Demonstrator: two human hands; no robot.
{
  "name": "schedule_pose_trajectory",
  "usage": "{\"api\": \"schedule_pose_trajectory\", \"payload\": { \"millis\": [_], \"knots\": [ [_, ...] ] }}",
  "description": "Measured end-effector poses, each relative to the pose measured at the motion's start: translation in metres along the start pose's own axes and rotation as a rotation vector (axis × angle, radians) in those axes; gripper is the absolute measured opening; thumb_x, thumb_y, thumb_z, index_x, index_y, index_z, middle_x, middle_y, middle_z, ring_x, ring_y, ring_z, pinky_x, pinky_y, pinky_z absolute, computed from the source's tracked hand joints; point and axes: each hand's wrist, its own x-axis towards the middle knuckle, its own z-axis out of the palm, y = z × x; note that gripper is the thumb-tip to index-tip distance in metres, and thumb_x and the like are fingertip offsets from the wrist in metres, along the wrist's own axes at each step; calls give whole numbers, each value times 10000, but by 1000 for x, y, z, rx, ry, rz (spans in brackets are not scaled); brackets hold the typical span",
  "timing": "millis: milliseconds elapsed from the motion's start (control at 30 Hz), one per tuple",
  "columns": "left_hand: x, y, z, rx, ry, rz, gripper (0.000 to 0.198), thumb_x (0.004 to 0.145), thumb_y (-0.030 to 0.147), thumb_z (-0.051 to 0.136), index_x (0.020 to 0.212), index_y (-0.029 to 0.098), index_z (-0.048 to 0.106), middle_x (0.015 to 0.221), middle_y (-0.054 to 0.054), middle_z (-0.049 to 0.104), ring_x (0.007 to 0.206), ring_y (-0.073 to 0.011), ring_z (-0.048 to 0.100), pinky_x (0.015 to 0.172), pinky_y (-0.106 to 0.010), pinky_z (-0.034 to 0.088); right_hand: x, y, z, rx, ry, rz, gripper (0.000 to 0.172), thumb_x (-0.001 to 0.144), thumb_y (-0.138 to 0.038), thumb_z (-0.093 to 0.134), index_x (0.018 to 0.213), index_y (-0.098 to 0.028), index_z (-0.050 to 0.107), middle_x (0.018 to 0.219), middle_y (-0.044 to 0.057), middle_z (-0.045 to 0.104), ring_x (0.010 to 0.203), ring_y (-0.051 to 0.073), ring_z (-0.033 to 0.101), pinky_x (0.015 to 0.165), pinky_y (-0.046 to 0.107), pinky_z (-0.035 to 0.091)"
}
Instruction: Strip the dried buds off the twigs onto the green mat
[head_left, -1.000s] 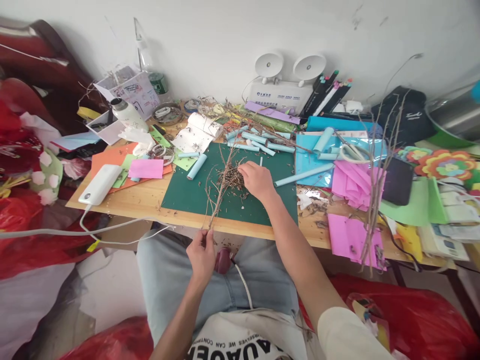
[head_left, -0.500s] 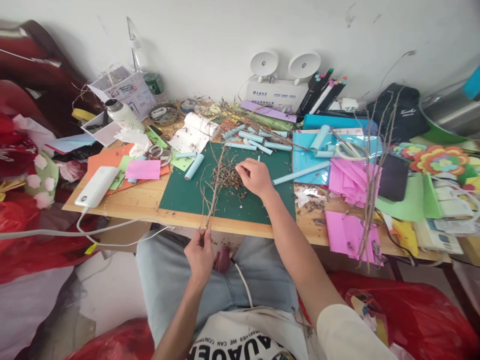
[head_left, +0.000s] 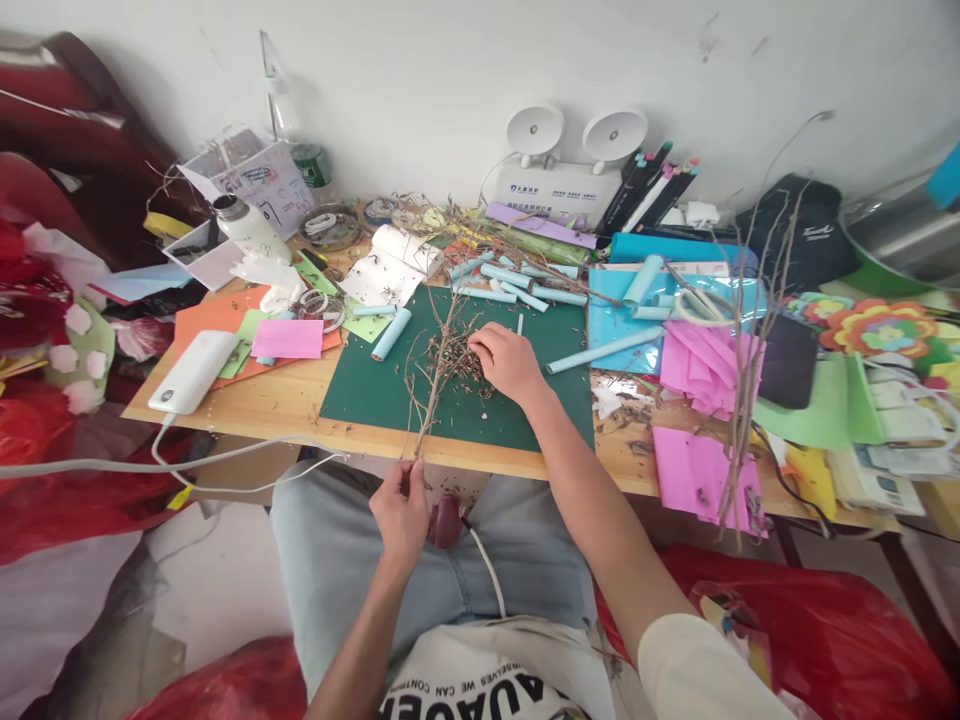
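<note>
Table edge (head_left: 480, 456): crossed by branch (head_left: 432, 392)
Green mat (head_left: 360, 385): extends both sides
Branch: brown, thin, forked
Left hand (head_left: 400, 508): pinching branch base
Right hand (head_left: 508, 362): narrowed; contents indeterminable

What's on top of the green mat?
A heap of brown bits and some blue tubes; the left hand holds a branch over the mat. The right hand covers one spot, so I can't see what's underneath.

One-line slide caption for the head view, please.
Left hand holds a thin, brown, branching twig over a flat green mat; right hand is at a heap of dry brown plant bits.
</note>
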Motion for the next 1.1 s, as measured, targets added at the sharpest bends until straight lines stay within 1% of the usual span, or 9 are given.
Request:
{"api": "schedule_pose_trajectory", "payload": {
  "millis": [167,333,400,500,567,667,800,967,1100],
  "knots": [
    [0,1,-1,1,0,3,316,911,425,524,707,194,596,561,34,598,490,-99,495,565,-210,377,2,6,-4,-73,168,166,226,964,-207,395,903,-197,612,926,75,643,790,183,575,662,272,376],
    [0,1,0,-6,5,-15,308,903,428,536,717,193,610,546,38,583,480,-99,482,550,-211,373,-2,8,-10,-18,70,111,343,993,-343,386,782,-206,619,810,57,631,734,176,557,652,274,372],
    [0,1,0,0,5,-18,308,904,423,532,716,193,613,540,39,573,476,-98,476,547,-212,371,-4,3,-11,31,47,63,326,991,-349,392,878,-205,662,861,61,646,737,170,564,670,275,395],
    [1,2,-1,12,-4,-9,318,906,427,527,708,192,611,551,36,583,480,-97,476,555,-213,372,-5,-2,-10,106,11,-4,303,971,-287,421,1134,-225,669,987,63,663,688,151,555,678,281,425],
    [1,3,-2,13,-3,-2,322,903,429,528,700,192,603,554,34,588,479,-97,477,556,-212,373,-5,-4,-9,135,-33,-37,335,956,-232,423,1179,-246,673,1018,58,665,667,143,551,663,282,430],
    [1,5,-2,0,-1,-3,313,902,422,526,698,195,592,552,35,590,482,-99,485,556,-209,376,-5,-3,-7,167,-82,-76,304,926,-189,462,1070,-244,725,1006,51,680,749,154,599,690,278,445],
    [1,6,-2,-17,-10,-16,309,903,424,524,701,198,586,552,35,589,492,-102,494,557,-207,377,-4,1,-7,153,-91,-59,240,926,-216,502,915,-214,742,925,59,703,807,179,631,743,297,471],
    [1,7,-3,-18,-9,-15,310,895,429,528,697,199,591,539,35,578,475,-101,476,544,-208,378,-4,4,-2,153,-42,-52,253,945,-251,497,936,-221,748,953,67,717,867,194,653,785,310,491],
    [1,4,-2,-12,-6,-13,312,894,437,527,707,199,601,546,29,591,479,-104,485,535,-210,376,-6,2,6,142,30,2,277,954,-292,491,932,-216,757,900,77,717,836,195,655,753,304,495]
  ]
}}
